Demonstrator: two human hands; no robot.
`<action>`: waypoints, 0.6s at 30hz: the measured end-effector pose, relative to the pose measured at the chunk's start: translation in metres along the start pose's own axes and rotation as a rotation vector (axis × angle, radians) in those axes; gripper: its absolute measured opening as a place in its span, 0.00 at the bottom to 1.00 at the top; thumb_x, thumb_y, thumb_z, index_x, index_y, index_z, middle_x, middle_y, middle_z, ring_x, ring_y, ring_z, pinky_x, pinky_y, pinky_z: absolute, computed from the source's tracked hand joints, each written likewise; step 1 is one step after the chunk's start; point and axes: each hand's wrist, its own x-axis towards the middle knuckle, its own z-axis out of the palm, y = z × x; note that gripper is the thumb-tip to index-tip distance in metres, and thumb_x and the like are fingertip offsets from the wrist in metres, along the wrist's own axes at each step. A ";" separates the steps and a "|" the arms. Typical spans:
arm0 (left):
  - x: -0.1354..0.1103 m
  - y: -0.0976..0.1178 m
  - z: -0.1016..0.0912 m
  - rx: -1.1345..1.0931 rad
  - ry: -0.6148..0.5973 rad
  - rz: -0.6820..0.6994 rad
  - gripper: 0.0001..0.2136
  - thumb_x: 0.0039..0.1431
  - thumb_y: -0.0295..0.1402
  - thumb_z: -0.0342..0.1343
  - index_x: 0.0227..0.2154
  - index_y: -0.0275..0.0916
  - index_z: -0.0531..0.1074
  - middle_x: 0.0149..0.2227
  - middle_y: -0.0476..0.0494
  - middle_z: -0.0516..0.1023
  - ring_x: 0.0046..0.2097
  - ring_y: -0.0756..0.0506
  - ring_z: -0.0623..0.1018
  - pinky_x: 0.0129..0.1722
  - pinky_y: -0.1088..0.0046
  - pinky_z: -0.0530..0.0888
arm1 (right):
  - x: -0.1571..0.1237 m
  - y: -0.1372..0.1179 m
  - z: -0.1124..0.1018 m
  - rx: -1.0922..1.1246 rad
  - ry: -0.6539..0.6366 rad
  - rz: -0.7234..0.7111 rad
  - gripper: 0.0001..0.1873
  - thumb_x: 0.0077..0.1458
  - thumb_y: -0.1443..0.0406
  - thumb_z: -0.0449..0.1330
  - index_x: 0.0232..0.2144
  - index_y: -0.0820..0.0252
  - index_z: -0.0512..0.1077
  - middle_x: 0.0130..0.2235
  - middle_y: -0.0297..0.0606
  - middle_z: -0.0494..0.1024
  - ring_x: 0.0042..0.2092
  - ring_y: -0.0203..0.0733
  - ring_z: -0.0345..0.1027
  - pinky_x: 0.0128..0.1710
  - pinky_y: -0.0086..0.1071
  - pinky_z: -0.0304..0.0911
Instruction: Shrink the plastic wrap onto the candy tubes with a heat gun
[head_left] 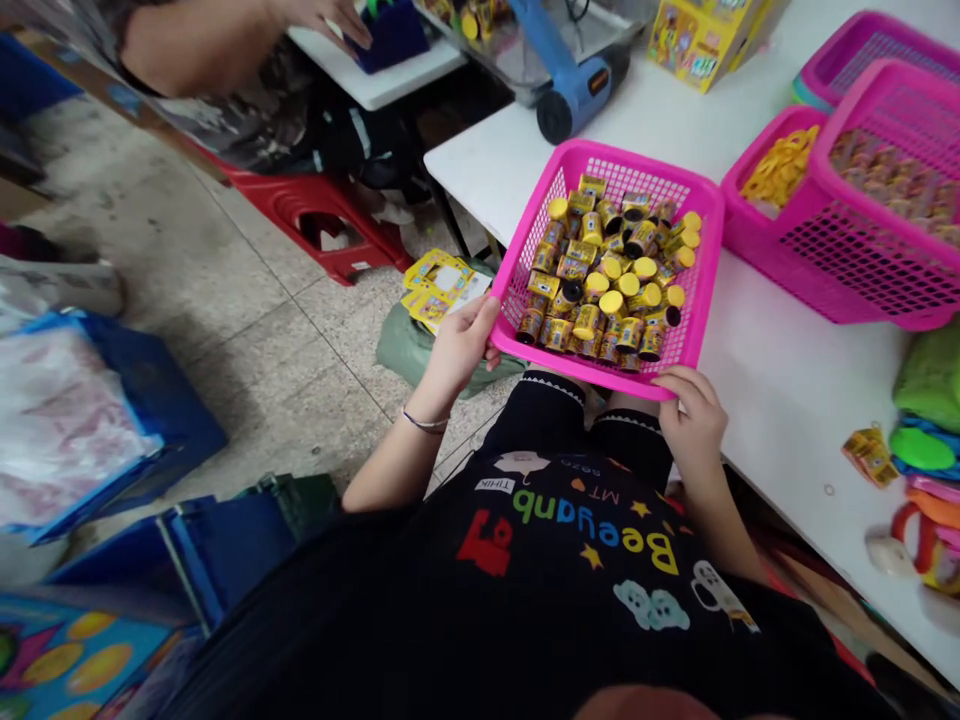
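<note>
A pink plastic basket [709, 270] with mesh walls is held in front of me, partly over the white table's edge. Inside lie many small yellow cylinders [592, 228] with printed wraps; some show yellow ends, others black. My left hand [466, 338] grips the basket's near left corner, thumb over the rim and fingers beneath. At the near right corner, my right hand [691, 408] is closed on the same rim, its thumb partly hidden. Below the basket are my dark shorts and printed black top.
A blue heat gun [566, 80] lies on the white table [780, 400]. More pink baskets [840, 270] stand right, one with yellow rings [781, 170]. A co-worker's arm [202, 45] is at the upper left near a red stool [322, 215]. Blue bins [187, 430] stand left.
</note>
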 end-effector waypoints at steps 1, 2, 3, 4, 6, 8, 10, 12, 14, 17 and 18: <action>-0.002 -0.003 -0.001 0.009 0.001 0.015 0.18 0.68 0.51 0.60 0.32 0.41 0.71 0.14 0.59 0.61 0.14 0.54 0.62 0.13 0.80 0.60 | 0.000 -0.001 -0.001 -0.006 -0.010 -0.004 0.19 0.57 0.77 0.55 0.40 0.53 0.81 0.44 0.36 0.83 0.47 0.39 0.79 0.52 0.35 0.77; -0.004 -0.006 -0.002 0.024 0.004 0.032 0.19 0.68 0.52 0.59 0.33 0.41 0.72 0.14 0.59 0.62 0.14 0.54 0.63 0.14 0.80 0.60 | 0.000 -0.002 -0.003 -0.010 -0.021 -0.009 0.19 0.58 0.76 0.55 0.41 0.53 0.81 0.45 0.36 0.83 0.47 0.39 0.79 0.52 0.35 0.77; -0.005 -0.007 -0.003 0.047 0.005 0.046 0.19 0.68 0.53 0.59 0.34 0.41 0.73 0.15 0.58 0.63 0.14 0.54 0.63 0.14 0.79 0.60 | 0.001 -0.002 -0.005 -0.016 -0.039 -0.016 0.18 0.59 0.76 0.56 0.42 0.52 0.81 0.46 0.36 0.83 0.48 0.40 0.79 0.52 0.36 0.77; -0.006 -0.009 -0.004 0.075 0.006 0.058 0.20 0.68 0.54 0.58 0.36 0.41 0.74 0.15 0.57 0.65 0.14 0.54 0.64 0.14 0.79 0.60 | 0.002 -0.002 -0.009 -0.025 -0.062 -0.032 0.17 0.60 0.75 0.57 0.43 0.52 0.80 0.46 0.36 0.83 0.48 0.40 0.79 0.52 0.37 0.77; -0.008 -0.011 -0.006 0.128 0.004 0.079 0.21 0.69 0.55 0.57 0.39 0.40 0.76 0.16 0.56 0.67 0.14 0.53 0.66 0.14 0.79 0.60 | 0.007 -0.001 -0.019 -0.064 -0.137 -0.071 0.13 0.61 0.70 0.63 0.46 0.51 0.80 0.49 0.37 0.82 0.49 0.42 0.79 0.50 0.38 0.76; -0.008 -0.014 -0.008 0.142 -0.002 0.111 0.23 0.70 0.57 0.56 0.40 0.40 0.77 0.16 0.56 0.69 0.14 0.53 0.67 0.13 0.79 0.60 | 0.016 -0.001 -0.034 -0.095 -0.262 -0.107 0.15 0.61 0.62 0.67 0.50 0.50 0.79 0.55 0.39 0.81 0.51 0.45 0.77 0.50 0.40 0.74; -0.008 -0.016 -0.010 0.107 -0.016 0.150 0.23 0.69 0.57 0.57 0.41 0.40 0.78 0.17 0.56 0.70 0.14 0.53 0.68 0.12 0.79 0.60 | 0.032 -0.003 -0.047 -0.111 -0.328 -0.119 0.17 0.62 0.55 0.67 0.53 0.49 0.79 0.57 0.40 0.79 0.52 0.46 0.75 0.51 0.43 0.72; -0.007 -0.019 -0.010 0.069 -0.026 0.182 0.21 0.69 0.56 0.58 0.40 0.41 0.79 0.16 0.56 0.70 0.14 0.53 0.68 0.11 0.79 0.59 | 0.055 -0.009 -0.053 -0.170 -0.290 -0.140 0.14 0.64 0.53 0.66 0.49 0.47 0.81 0.53 0.39 0.80 0.50 0.46 0.73 0.51 0.44 0.69; -0.005 -0.021 -0.009 0.038 -0.018 0.219 0.21 0.69 0.55 0.59 0.39 0.41 0.79 0.16 0.56 0.71 0.13 0.54 0.67 0.09 0.79 0.57 | 0.082 -0.016 -0.044 -0.280 -0.282 -0.195 0.09 0.63 0.54 0.67 0.42 0.48 0.82 0.49 0.37 0.81 0.49 0.47 0.71 0.52 0.45 0.67; -0.002 -0.022 -0.007 -0.001 0.017 0.264 0.21 0.67 0.56 0.62 0.39 0.40 0.80 0.15 0.56 0.71 0.13 0.54 0.65 0.07 0.79 0.54 | 0.118 -0.020 -0.008 -0.338 -0.585 -0.303 0.17 0.58 0.49 0.71 0.35 0.55 0.81 0.54 0.42 0.79 0.58 0.56 0.67 0.57 0.52 0.65; -0.001 -0.022 -0.006 -0.004 0.023 0.267 0.21 0.67 0.56 0.62 0.39 0.40 0.80 0.15 0.55 0.71 0.12 0.55 0.65 0.07 0.78 0.54 | 0.125 -0.018 0.005 -0.343 -0.690 -0.329 0.21 0.55 0.47 0.72 0.33 0.58 0.80 0.56 0.44 0.77 0.59 0.59 0.66 0.57 0.55 0.65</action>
